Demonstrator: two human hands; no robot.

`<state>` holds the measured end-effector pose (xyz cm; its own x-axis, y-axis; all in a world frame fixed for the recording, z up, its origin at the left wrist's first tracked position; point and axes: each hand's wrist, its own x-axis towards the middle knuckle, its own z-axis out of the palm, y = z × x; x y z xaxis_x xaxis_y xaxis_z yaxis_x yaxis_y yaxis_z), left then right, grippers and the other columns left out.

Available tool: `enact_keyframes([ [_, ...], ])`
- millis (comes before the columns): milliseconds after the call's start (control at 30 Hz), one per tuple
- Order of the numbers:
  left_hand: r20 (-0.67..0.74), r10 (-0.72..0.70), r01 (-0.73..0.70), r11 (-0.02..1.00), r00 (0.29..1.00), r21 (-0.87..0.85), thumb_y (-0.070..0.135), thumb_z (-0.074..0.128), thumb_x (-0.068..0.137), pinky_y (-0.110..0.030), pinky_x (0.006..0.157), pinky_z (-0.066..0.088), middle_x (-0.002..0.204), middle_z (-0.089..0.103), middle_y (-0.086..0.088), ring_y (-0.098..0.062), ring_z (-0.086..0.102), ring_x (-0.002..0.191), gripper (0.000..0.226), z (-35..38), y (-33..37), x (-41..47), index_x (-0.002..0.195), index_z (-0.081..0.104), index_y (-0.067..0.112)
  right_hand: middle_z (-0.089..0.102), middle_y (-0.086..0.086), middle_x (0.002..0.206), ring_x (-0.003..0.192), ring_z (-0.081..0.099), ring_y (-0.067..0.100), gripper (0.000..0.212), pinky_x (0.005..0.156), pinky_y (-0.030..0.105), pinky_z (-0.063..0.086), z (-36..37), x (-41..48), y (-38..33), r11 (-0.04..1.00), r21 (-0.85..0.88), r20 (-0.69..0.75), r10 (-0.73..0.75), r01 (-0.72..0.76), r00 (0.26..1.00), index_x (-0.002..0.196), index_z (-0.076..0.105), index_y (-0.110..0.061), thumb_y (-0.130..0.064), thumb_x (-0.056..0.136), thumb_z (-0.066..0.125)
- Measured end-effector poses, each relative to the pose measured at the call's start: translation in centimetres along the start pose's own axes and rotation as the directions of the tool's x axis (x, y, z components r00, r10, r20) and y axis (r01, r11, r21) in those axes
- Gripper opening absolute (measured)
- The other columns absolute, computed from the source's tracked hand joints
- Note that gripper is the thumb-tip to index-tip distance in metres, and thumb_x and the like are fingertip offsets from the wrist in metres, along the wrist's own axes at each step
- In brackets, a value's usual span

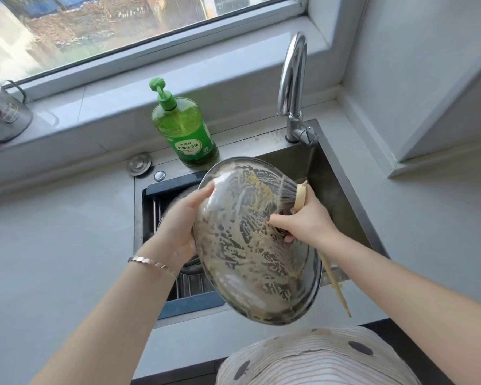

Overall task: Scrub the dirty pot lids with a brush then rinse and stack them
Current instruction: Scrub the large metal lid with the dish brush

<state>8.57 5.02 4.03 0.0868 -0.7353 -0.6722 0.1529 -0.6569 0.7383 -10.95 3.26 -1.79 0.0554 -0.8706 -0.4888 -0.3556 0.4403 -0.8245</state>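
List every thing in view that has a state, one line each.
pot lid: tilted over the sink, smeared with yellowish grime
brush: bristles pressed on the pot lid
left hand: grips the lid's rim
right hand: grips the brush
faucet: no water running
soap bottle: upright, mostly full

A: Views?
B: One, head cam, wide-angle. It looked forward and steeply down over the sink (328,168), facing the window (95,23).
A: Range?
B: Close: left hand (184,220) and right hand (308,218) sat mid-frame, arms ran up from the bottom edge. Straight lines bowed near the borders.
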Motion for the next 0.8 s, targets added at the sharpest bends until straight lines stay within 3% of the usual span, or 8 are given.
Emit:
enact_keyframes([
  [67, 0.008, 0.043, -0.043, 0.999, 0.999, 0.002, 0.034, 0.055, 0.09, -0.039, 0.078, 0.054, 0.094, 0.074, -0.007, -0.025, 0.07, 0.088, 0.028, 1.1, -1.2, -1.2, 0.107, 0.064, 0.013, 0.057, 0.007, 0.103, 0.068, 0.063, 0.017, 0.056, 0.051, 0.028, 0.056, -0.1, 1.0, -0.5, 0.981, 0.169, -0.014, 0.102, -0.098, 0.995, 0.116, 0.045, -0.016, -0.022, 0.07, 0.078],
  [200, 0.01, 0.074, -0.069, 0.963, 0.997, -0.259, 0.038, 0.043, 0.097, -0.041, 0.089, 0.051, 0.101, 0.073, -0.003, -0.021, 0.069, 0.097, 0.03, 3.7, -3.2, -2.9, 0.105, 0.063, 0.017, 0.054, 0.015, 0.117, 0.084, 0.059, 0.025, 0.061, 0.032, 0.014, 0.036, -0.2, 2.7, -1.6, 0.867, 0.458, -0.028, 0.236, -0.197, 0.971, 0.125, 0.042, -0.008, -0.016, 0.074, 0.077],
  [367, -0.053, 0.017, -0.043, 0.839, 0.998, -0.543, 0.05, 0.034, 0.097, -0.051, 0.099, 0.043, 0.115, 0.067, -0.011, -0.029, 0.061, 0.107, 0.047, 3.5, -3.5, -2.0, 0.11, 0.061, 0.014, 0.051, 0.003, 0.081, 0.048, 0.046, 0.008, 0.074, 0.038, 0.019, 0.034, -1.3, 2.9, -1.2, 0.956, 0.219, 0.012, 0.196, -0.193, 0.981, 0.122, 0.035, -0.013, -0.061, 0.075, 0.064],
  [500, -0.079, 0.002, -0.05, 0.786, 0.997, -0.617, 0.049, 0.031, 0.098, -0.055, 0.101, 0.041, 0.121, 0.063, -0.016, -0.033, 0.057, 0.113, 0.05, 3.1, -3.7, -1.5, 0.121, 0.055, 0.012, 0.055, 0.008, 0.125, 0.109, 0.054, 0.026, 0.06, 0.085, 0.034, 0.04, -2.3, 0.6, 0.3, 0.949, -0.314, -0.038, 0.026, -0.036, 0.999, 0.139, 0.031, -0.019, -0.058, 0.094, 0.029],
  [567, -0.076, 0.006, -0.051, 0.783, 0.997, -0.619, 0.049, 0.031, 0.099, -0.053, 0.097, 0.044, 0.119, 0.064, -0.014, -0.031, 0.059, 0.111, 0.049, 3.2, -4.1, -1.5, 0.118, 0.057, 0.012, 0.062, 0.006, 0.119, 0.108, 0.056, 0.025, 0.052, 0.085, 0.034, 0.043, -1.5, -1.7, 0.7, 0.887, -0.448, 0.014, -0.118, 0.112, 0.993, 0.142, 0.034, -0.025, -0.051, 0.096, 0.031],
  [667, -0.08, 0.004, -0.05, 0.807, 0.997, -0.589, 0.053, 0.035, 0.096, -0.052, 0.098, 0.044, 0.12, 0.065, -0.013, -0.032, 0.06, 0.111, 0.053, 3.3, -4.7, -1.5, 0.124, 0.057, 0.013, 0.056, -0.004, 0.064, 0.063, 0.053, 0.013, 0.046, 0.059, 0.027, 0.038, -0.2, -3.7, 1.2, 0.873, -0.413, 0.148, -0.216, 0.259, 0.965, 0.136, 0.045, -0.03, -0.047, 0.094, 0.044],
  [733, -0.092, -0.005, -0.05, 0.812, 0.996, -0.581, 0.053, 0.038, 0.094, -0.054, 0.097, 0.045, 0.118, 0.067, -0.012, -0.031, 0.062, 0.109, 0.052, 3.1, -4.8, -1.8, 0.123, 0.058, 0.014, 0.062, -0.005, 0.072, 0.074, 0.06, 0.013, 0.033, 0.067, 0.026, 0.043, -0.8, -2.7, 2.0, 0.943, -0.275, 0.106, -0.164, 0.188, 0.981, 0.121, 0.059, -0.03, -0.044, 0.091, 0.052],
  [800, -0.104, 0.004, -0.066, 0.8, 0.995, -0.597, 0.051, 0.041, 0.094, -0.053, 0.092, 0.048, 0.112, 0.069, -0.01, -0.03, 0.064, 0.104, 0.048, 3.0, -4.9, -2.2, 0.121, 0.059, 0.014, 0.068, -0.003, 0.107, 0.106, 0.061, 0.016, 0.038, 0.091, 0.031, 0.045, -1.8, -0.9, 2.6, 0.993, -0.105, -0.055, -0.052, 0.046, 0.997, 0.12, 0.063, -0.022, -0.042, 0.089, 0.057],
])
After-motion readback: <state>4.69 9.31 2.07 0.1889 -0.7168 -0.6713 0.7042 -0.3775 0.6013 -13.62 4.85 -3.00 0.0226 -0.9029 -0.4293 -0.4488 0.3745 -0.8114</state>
